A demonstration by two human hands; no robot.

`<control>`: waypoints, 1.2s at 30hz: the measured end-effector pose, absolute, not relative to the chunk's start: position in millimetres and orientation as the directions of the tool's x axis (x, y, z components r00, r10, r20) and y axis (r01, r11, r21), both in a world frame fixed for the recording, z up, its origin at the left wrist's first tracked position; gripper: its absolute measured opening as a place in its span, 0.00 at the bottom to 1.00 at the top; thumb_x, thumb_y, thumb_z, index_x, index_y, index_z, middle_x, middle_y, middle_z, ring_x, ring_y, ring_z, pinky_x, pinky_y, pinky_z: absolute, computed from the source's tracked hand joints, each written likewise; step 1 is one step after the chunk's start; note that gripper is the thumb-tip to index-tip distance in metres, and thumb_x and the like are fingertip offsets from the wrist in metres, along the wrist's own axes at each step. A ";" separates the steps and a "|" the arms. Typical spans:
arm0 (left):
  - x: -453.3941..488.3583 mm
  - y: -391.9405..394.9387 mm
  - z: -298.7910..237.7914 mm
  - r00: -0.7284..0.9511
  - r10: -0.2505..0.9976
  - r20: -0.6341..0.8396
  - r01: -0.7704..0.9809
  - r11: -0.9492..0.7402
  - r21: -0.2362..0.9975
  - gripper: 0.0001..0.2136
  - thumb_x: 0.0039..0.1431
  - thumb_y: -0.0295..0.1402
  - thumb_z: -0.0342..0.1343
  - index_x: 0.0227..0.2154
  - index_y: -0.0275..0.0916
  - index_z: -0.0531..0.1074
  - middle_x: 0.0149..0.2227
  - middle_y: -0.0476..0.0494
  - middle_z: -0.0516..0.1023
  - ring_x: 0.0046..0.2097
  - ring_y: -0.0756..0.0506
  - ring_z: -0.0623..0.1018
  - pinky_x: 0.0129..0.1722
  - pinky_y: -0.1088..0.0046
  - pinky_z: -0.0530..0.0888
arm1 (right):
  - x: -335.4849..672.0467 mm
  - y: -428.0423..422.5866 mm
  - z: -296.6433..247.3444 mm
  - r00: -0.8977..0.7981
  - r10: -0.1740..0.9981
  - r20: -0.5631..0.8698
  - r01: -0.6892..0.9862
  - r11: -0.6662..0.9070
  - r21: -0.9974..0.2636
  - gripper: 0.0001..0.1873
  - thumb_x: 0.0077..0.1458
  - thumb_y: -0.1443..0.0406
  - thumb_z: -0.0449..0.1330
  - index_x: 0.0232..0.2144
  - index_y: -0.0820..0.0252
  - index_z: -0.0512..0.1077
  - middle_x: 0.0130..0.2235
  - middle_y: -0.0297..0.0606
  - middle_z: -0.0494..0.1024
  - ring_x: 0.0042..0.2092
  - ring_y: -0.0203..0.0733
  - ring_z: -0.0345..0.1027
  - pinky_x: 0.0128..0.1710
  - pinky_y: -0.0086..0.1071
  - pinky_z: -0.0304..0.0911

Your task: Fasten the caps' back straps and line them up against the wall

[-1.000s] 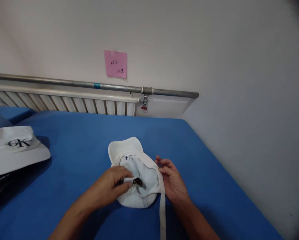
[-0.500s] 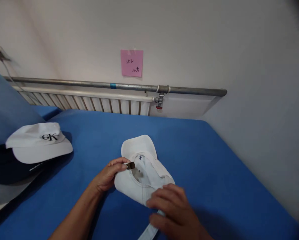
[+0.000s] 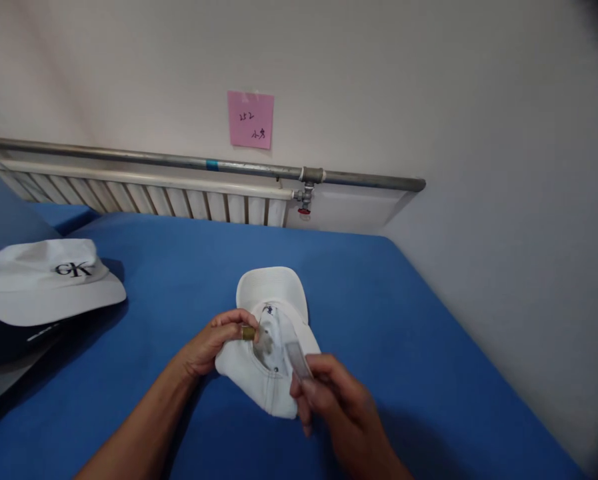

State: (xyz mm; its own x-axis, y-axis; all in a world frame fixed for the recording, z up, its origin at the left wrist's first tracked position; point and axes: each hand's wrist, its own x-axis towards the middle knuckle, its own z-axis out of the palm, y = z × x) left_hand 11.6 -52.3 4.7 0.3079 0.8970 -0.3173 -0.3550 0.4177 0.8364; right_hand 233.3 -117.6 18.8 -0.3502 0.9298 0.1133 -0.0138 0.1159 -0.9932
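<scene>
Your left hand [image 3: 209, 345] pinches the buckle [image 3: 249, 333] tight. Your right hand [image 3: 336, 400] closes thumb and fingers on the strap [image 3: 295, 355] end, which is blurred. The strap could slip from that light pinch, or the soft cap [image 3: 273, 290] could skid. The white cap lies upside down, near-centre on the blue table [image 3: 403, 320], brim far.

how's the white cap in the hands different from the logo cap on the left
The held cap lies turned over, inside showing; the logo cap sits right way up. The left hand pinches the held cap's brass buckle and the right hand its strap; nobody touches the logo cap. The logo cap bears black letters and rests on a dark item; the held cap lies on the blue cover. Both are white.
</scene>
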 end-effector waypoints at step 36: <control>12.4 -52.3 -11.7 0.384 0.893 -0.235 -0.490 0.413 0.767 0.08 0.42 0.28 0.69 0.25 0.35 0.75 0.29 0.46 0.77 0.29 0.50 0.76 0.32 0.76 0.70 | 203.6 -46.2 7.6 -0.626 0.706 -0.332 -0.183 -0.547 -0.817 0.15 0.44 0.58 0.65 0.25 0.60 0.64 0.18 0.22 0.58 0.15 0.22 0.41 0.12 0.21 0.42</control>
